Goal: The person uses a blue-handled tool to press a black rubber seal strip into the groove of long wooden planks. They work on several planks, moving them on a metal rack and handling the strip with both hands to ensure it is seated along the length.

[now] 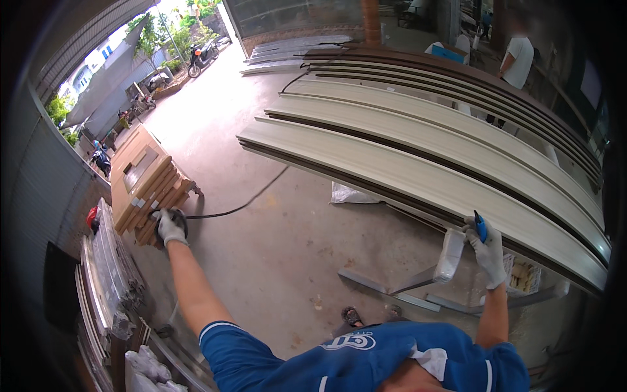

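My left hand (172, 227), in a pale glove, is stretched out to the left with its fingers curled on a dark round thing (159, 236). Its kind is hard to make out; a black cable (225, 213) runs from it towards the long boards. Beside them is a stack of brown panels (151, 186). On the right, my gloved right hand (486, 251) grips a slim blue tool with a black tip (481, 225), pen-like in shape. This hand is at the near edge of a pale long board (392, 171). A whitish wrapped block (449, 256) shows right beside its fingers.
Several pale and dark brown boards (457, 95) lie across the right side. Metal strips (366, 281) and a white basket (522, 273) are low down near my feet. Wrapped lengths (112, 274) lean at the left wall. Another person (519, 60) stands beyond the boards.
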Available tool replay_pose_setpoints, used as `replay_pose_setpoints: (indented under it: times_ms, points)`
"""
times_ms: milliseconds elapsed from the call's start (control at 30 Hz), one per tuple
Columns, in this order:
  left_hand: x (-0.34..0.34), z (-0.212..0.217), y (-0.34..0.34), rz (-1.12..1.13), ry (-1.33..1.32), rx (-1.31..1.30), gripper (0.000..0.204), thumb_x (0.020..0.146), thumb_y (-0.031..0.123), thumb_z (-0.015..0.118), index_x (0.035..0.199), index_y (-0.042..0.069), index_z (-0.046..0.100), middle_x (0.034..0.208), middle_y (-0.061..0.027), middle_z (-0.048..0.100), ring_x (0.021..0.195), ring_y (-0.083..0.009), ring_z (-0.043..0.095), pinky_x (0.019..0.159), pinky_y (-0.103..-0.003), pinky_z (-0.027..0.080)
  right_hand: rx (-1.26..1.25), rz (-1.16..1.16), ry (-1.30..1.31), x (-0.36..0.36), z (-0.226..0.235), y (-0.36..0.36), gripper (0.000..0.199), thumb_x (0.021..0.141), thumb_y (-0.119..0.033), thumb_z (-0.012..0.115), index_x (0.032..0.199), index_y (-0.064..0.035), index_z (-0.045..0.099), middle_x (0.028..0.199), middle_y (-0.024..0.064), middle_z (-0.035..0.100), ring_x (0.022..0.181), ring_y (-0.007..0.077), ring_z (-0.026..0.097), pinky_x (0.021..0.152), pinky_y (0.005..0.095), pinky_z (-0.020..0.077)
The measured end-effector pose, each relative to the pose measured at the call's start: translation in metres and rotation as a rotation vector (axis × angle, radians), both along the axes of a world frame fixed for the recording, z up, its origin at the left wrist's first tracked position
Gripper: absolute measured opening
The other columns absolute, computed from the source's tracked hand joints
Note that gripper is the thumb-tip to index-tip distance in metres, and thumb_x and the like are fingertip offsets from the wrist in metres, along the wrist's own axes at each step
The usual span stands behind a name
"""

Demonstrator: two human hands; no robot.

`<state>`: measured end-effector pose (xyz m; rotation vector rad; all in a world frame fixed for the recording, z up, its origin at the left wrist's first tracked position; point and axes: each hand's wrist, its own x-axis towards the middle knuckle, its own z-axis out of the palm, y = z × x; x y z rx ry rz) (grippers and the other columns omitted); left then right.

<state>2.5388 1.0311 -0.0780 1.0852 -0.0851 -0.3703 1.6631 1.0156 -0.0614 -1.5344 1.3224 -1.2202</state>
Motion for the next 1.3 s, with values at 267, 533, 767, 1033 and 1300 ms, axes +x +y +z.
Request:
replay_pose_setpoints:
  times_ms: [267, 533, 767, 1033, 1300]
  points:
    - [-0.179, 0.106, -0.081, -0.768, -0.95, 0.473, 0.034, 0.101, 0.035, 0.071, 0.114, 0.004, 0.077, 0.081, 0.0005, 0.07, 0.069, -0.0046, 0.055, 0.06, -0.022, 0.04, 0.018, 0.106, 0.119, 0.036, -0.003, -0.044, 0.032, 0.097, 0.004, 0.066, 0.128, 0.0024, 0.068, 0.099, 0.0062, 0.073, 0.086, 0.0114, 0.068, 0.079, 0.027, 0.0559]
    - [-0.24, 0.115, -0.227, -0.642, -1.011, 0.158, 0.032, 0.103, 0.029, 0.068, 0.111, -0.002, 0.07, 0.091, -0.0041, 0.071, 0.087, -0.0124, 0.065, 0.083, -0.03, 0.052, 0.011, -0.041, -0.075, 0.074, -0.009, -0.09, 0.025, 0.101, -0.005, 0.068, 0.126, -0.0005, 0.07, 0.095, 0.0028, 0.072, 0.076, 0.0074, 0.063, 0.067, 0.0239, 0.0527]
    - [-0.207, 0.141, -0.473, -0.358, -1.427, 0.489, 0.04, 0.101, 0.044, 0.062, 0.108, 0.006, 0.073, 0.1, -0.0228, 0.075, 0.096, -0.0443, 0.07, 0.087, -0.05, 0.053, -0.12, -0.227, 0.727, 0.14, 0.02, -0.133, 0.033, 0.091, -0.001, 0.069, 0.123, -0.0053, 0.069, 0.091, 0.0178, 0.07, 0.076, 0.0354, 0.067, 0.068, 0.0417, 0.0523]
    - [-0.192, 0.089, -0.709, -0.733, -1.418, 0.744, 0.04, 0.101, 0.05, 0.058, 0.122, 0.019, 0.075, 0.119, -0.0159, 0.074, 0.114, -0.0393, 0.069, 0.097, -0.049, 0.053, 0.029, -0.737, 1.029, 0.182, 0.035, -0.178, 0.049, 0.084, 0.0, 0.07, 0.132, -0.0094, 0.065, 0.111, 0.0201, 0.071, 0.097, 0.0451, 0.069, 0.08, 0.0526, 0.0544]
    - [-0.169, 0.083, -0.836, -1.512, -1.339, 0.172, 0.034, 0.098, 0.034, 0.06, 0.107, 0.008, 0.079, 0.066, -0.0039, 0.067, 0.057, -0.017, 0.062, 0.054, -0.035, 0.05, 0.095, -1.031, 0.969, 0.165, 0.021, -0.182, 0.035, 0.101, -0.017, 0.069, 0.133, -0.0043, 0.065, 0.115, 0.0214, 0.073, 0.102, 0.0418, 0.072, 0.086, 0.0466, 0.057]
